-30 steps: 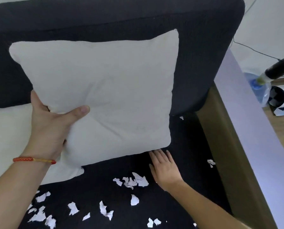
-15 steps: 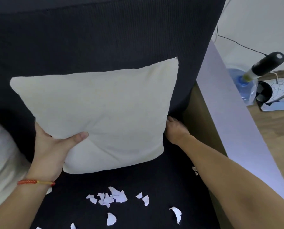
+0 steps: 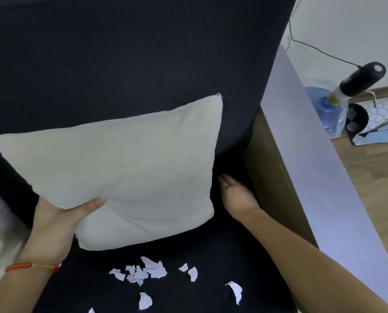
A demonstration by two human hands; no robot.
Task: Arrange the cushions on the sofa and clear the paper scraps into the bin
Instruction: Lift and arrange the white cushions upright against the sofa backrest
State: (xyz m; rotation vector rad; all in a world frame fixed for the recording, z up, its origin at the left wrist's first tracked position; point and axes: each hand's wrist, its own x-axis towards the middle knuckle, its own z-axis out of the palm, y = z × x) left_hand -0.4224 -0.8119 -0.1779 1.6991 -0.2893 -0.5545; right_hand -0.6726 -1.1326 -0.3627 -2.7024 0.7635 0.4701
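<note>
Cushion (image 3: pixel 125 168) propped vs sofa (image 3: pixel 143 53) backrest, rt corner of seat. Judged soft, light, squashy; best gripped at edge/corner. Left hand (image 3: pixel 60 220) clamped on lower-left edge; right hand (image 3: pixel 236 195) relaxed, fingers apart, beside cushion. Paper scraps (image 3: pixel 143 271) on seat: flimsy, pinch-picked.

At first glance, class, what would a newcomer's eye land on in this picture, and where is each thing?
The cream cushion stands out first, propped against the dark sofa back with the left hand gripping its lower left corner. Next come the white paper scraps scattered on the seat in front of it.
</note>
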